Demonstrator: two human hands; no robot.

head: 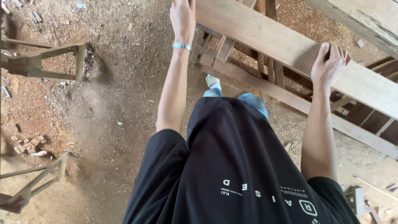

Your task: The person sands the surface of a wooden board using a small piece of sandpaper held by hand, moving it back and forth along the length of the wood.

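A long pale wooden plank [265, 39] runs from top centre down to the right edge, held above a wooden frame. My left hand [183, 18], with a light wristband, grips the plank's near left end at the top of the view. My right hand [328, 65] is curled over the plank's lower edge further right. Below the hands I see my own black shirt, blue trousers and one shoe.
A wooden frame of beams [290, 99] lies under the plank. Another thick beam [365, 20] crosses the top right. Wooden trestle frames [45, 62] stand at the left, another at the lower left [33, 182]. Sawdust, dirt and small wood blocks [29, 145] cover the ground.
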